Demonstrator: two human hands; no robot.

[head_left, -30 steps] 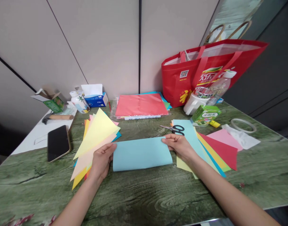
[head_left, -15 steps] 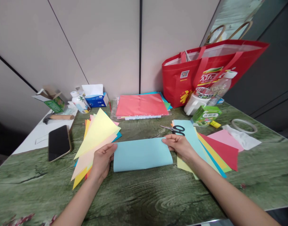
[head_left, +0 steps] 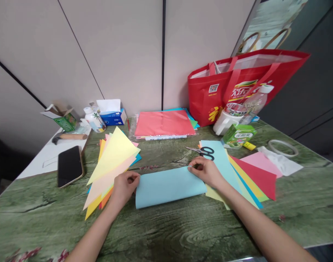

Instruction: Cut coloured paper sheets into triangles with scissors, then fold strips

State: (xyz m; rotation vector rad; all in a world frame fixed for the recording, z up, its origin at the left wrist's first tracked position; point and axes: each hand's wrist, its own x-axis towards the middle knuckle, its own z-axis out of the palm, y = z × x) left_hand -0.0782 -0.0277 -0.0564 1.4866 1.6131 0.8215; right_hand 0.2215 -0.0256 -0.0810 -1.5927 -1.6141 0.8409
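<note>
A light blue sheet of paper (head_left: 169, 187), folded over along its near edge, lies between my hands low over the table. My left hand (head_left: 125, 187) pinches its far left corner between thumb and fingers. At the far right corner, my right hand (head_left: 206, 170) is closed on the paper in the same way. Scissors with black handles (head_left: 206, 153) rest just beyond my right hand, on a fan of coloured sheets (head_left: 253, 178). Beside my left hand is another fan of folded coloured paper, with a pale yellow sheet (head_left: 113, 154) on top.
A pack of coloured paper (head_left: 165, 123) lies at the back by the wall. To the left are a phone (head_left: 70, 166), a hammer (head_left: 72, 136), a bottle (head_left: 94, 120) and a tissue box (head_left: 113, 116). A red bag (head_left: 204, 96), a white mug (head_left: 226, 122) and a green box (head_left: 239, 135) stand right.
Both hands have brought the blue paper slightly nearer and to the right. It now slants, with its left end closer to me.
</note>
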